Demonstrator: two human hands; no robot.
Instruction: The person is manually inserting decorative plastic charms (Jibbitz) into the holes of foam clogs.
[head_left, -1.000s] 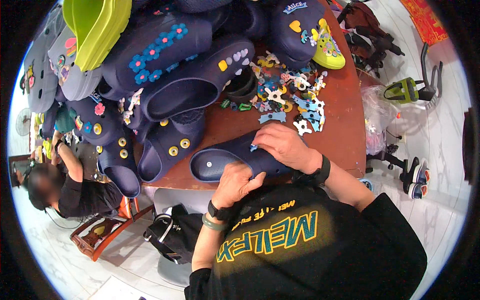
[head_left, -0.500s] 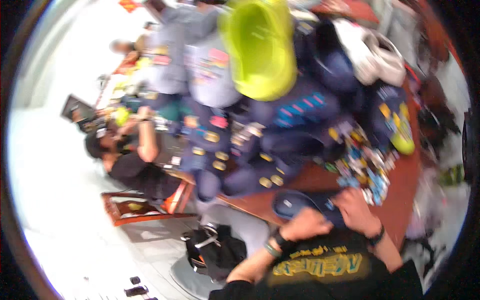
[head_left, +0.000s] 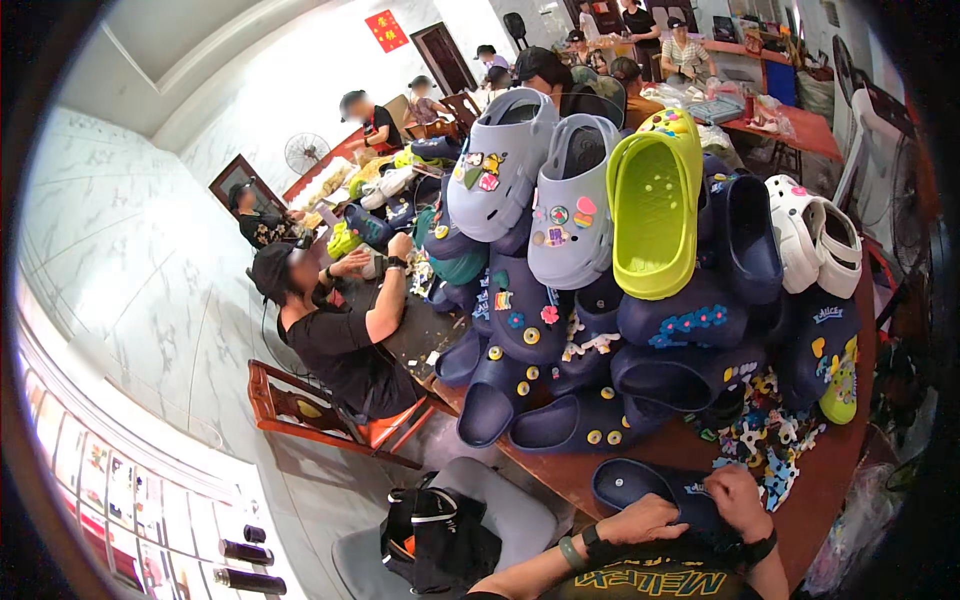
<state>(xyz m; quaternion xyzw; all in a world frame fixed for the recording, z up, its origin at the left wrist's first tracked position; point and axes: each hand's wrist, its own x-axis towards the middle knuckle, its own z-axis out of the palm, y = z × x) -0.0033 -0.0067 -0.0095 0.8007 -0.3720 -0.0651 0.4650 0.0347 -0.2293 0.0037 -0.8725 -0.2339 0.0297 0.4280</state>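
Note:
A navy clog (head_left: 622, 482) lies at the table's near edge, its strap end toward the left and pale letter-shaped charms on its upper. My left hand (head_left: 638, 522), with bands on the wrist, is closed over the clog's near side. Curled fingers of my right hand (head_left: 738, 502) grip the clog's right part beside the charms; whatever small piece they might pinch is hidden. Just beyond the right hand lies a heap of small colourful shoe charms (head_left: 765, 435).
Navy clogs (head_left: 570, 422) are piled ahead, topped by lavender clogs (head_left: 573, 215) and a lime clog (head_left: 655, 215). White clogs (head_left: 800, 235) sit at the right. A co-worker (head_left: 335, 330) sits at the left. A grey stool with a black bag (head_left: 435, 530) stands below the table edge.
The view has swung upward, so the table and clogs appear lower and more of the room shows. The blur has cleared. Both hands stay at the navy clog.

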